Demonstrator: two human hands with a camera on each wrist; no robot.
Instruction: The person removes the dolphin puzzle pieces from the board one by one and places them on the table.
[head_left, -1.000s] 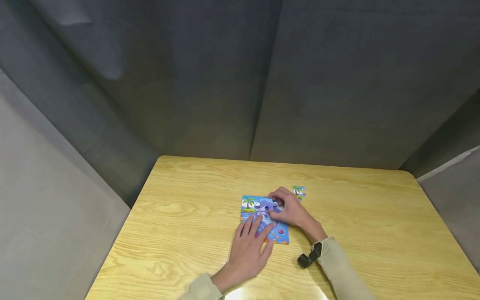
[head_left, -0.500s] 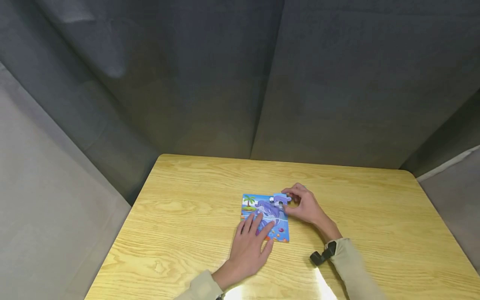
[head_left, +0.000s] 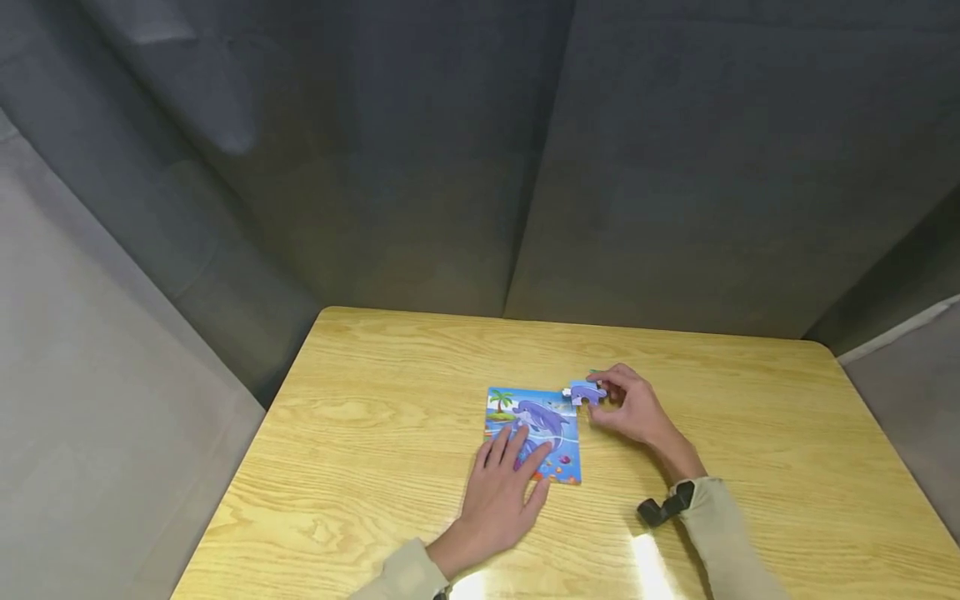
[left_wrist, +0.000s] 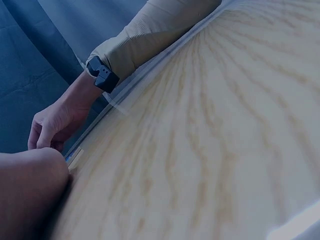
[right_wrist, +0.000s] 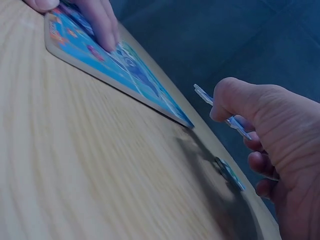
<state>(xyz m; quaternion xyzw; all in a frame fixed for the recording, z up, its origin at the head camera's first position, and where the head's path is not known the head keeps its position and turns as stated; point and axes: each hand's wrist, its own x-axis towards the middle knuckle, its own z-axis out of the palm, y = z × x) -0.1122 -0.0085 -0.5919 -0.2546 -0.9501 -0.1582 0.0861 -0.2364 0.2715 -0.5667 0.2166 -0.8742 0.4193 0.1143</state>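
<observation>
A square jigsaw puzzle [head_left: 566,437] with a dolphin, a palm tree and blue sea lies flat on the table. My left hand [head_left: 497,504] rests on its lower left part, fingers spread and covering some of the picture. Off the puzzle's upper right corner, my right hand [head_left: 637,410] pinches a puzzle piece [head_left: 585,392] with a purple dolphin on it between thumb and fingers. The right wrist view shows that piece held up above the table. Below it, another puzzle piece [right_wrist: 230,174] lies on the wood, mostly hidden behind my right hand in the head view.
The wooden table [head_left: 360,442] has its far edge close to a dark grey curtain [head_left: 420,167]. A lighter grey panel [head_left: 90,400] stands at the left. A black wrist device [head_left: 666,504] sits at the right cuff.
My right hand has lifted the dolphin piece off the puzzle and carried it right, past the upper right corner. My left hand has stayed in place on the puzzle.
</observation>
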